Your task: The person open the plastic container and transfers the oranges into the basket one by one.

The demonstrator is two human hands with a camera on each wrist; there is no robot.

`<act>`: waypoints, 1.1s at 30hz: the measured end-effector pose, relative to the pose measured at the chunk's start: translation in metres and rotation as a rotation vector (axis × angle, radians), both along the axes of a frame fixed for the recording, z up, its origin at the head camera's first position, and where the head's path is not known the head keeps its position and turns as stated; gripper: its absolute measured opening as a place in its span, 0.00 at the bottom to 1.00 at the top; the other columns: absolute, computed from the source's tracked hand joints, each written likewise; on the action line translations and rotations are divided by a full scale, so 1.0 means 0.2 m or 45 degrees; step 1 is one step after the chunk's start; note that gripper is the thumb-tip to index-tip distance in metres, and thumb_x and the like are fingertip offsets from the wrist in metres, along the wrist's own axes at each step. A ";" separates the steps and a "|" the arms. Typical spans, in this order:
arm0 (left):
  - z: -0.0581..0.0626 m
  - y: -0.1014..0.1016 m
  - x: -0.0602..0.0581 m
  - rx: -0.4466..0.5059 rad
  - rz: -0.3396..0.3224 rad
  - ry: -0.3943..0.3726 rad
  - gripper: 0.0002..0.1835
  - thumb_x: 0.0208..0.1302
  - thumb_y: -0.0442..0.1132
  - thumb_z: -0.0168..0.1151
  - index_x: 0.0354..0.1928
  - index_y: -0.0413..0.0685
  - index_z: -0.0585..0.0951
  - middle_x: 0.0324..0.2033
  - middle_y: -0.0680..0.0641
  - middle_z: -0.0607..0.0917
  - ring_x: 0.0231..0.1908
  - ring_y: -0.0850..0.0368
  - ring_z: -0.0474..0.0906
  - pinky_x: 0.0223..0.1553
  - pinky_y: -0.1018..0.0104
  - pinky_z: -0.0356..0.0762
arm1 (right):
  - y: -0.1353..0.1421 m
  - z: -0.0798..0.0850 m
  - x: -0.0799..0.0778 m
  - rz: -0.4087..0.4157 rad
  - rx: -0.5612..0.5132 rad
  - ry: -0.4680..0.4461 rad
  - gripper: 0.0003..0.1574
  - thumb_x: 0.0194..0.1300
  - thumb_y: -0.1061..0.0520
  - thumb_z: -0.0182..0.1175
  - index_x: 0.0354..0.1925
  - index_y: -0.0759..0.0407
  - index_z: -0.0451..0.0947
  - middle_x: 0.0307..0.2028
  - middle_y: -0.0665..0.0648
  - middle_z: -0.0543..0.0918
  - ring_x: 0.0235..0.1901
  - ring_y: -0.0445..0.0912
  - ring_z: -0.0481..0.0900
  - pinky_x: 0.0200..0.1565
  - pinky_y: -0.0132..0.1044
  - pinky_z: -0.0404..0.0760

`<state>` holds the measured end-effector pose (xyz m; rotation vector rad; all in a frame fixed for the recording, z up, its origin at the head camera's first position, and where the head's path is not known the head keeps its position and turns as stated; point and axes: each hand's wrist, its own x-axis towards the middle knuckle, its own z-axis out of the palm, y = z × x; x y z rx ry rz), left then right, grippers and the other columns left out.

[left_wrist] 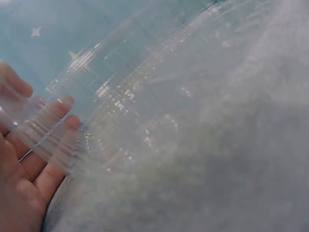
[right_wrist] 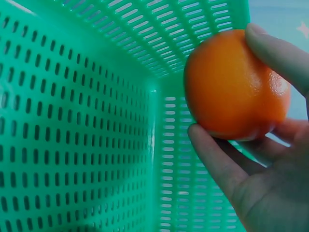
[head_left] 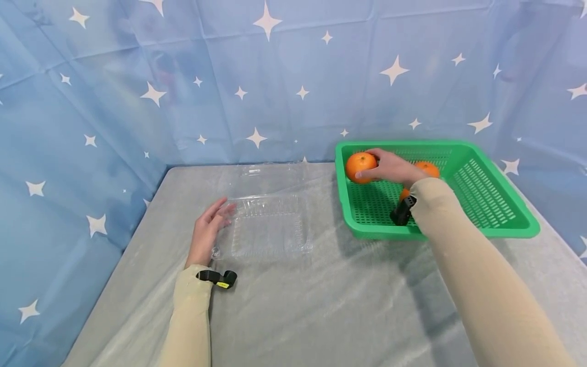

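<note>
In the head view my right hand [head_left: 395, 168] holds an orange [head_left: 360, 166] at the left end of a green basket [head_left: 442, 232]. The right wrist view shows thumb and fingers around this orange [right_wrist: 227, 87], near the basket's perforated walls. A clear plastic clamshell box [head_left: 268, 232] lies on the table with its lid folded back. My left hand [head_left: 208, 229] is at the box's left side, its fingers loosely extended. In the left wrist view, the fingers [left_wrist: 50, 169] show partly through the clear wall of the box.
Further oranges [head_left: 427, 169] sit in the basket, partly hidden by my right wrist. A grey cloth covers the table [head_left: 293, 311]. Blue fabric with white stars [head_left: 275, 76] hangs behind and to the left of the table.
</note>
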<state>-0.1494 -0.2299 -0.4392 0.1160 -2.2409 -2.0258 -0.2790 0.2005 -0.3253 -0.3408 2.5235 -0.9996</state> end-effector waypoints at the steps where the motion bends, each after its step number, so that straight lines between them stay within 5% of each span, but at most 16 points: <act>1: 0.00 0.00 0.00 0.005 0.001 -0.002 0.25 0.64 0.37 0.44 0.64 0.57 0.63 0.53 0.53 0.75 0.53 0.61 0.70 0.52 0.58 0.67 | 0.00 0.00 0.00 -0.004 -0.005 -0.004 0.52 0.53 0.41 0.61 0.67 0.56 0.46 0.56 0.61 0.62 0.48 0.55 0.67 0.48 0.52 0.68; 12: 0.00 0.01 0.00 0.028 -0.006 0.001 0.24 0.64 0.37 0.44 0.63 0.57 0.64 0.53 0.53 0.76 0.53 0.60 0.70 0.52 0.57 0.67 | 0.01 -0.06 -0.01 -0.015 -0.080 -0.066 0.54 0.53 0.44 0.62 0.68 0.57 0.43 0.59 0.64 0.59 0.50 0.55 0.66 0.49 0.52 0.69; 23: 0.11 0.03 0.05 0.041 -0.019 -0.017 0.24 0.65 0.34 0.44 0.63 0.54 0.64 0.55 0.47 0.74 0.55 0.54 0.68 0.54 0.53 0.64 | 0.00 -0.09 -0.02 -0.003 -0.086 -0.136 0.52 0.55 0.48 0.62 0.67 0.59 0.44 0.57 0.65 0.61 0.51 0.56 0.67 0.50 0.51 0.69; 33: 0.11 0.04 0.05 0.064 -0.034 -0.010 0.25 0.64 0.32 0.42 0.64 0.49 0.62 0.55 0.45 0.73 0.55 0.53 0.68 0.54 0.53 0.64 | 0.01 -0.13 -0.03 -0.006 -0.055 -0.205 0.54 0.55 0.48 0.62 0.68 0.61 0.41 0.59 0.66 0.59 0.54 0.57 0.65 0.50 0.50 0.70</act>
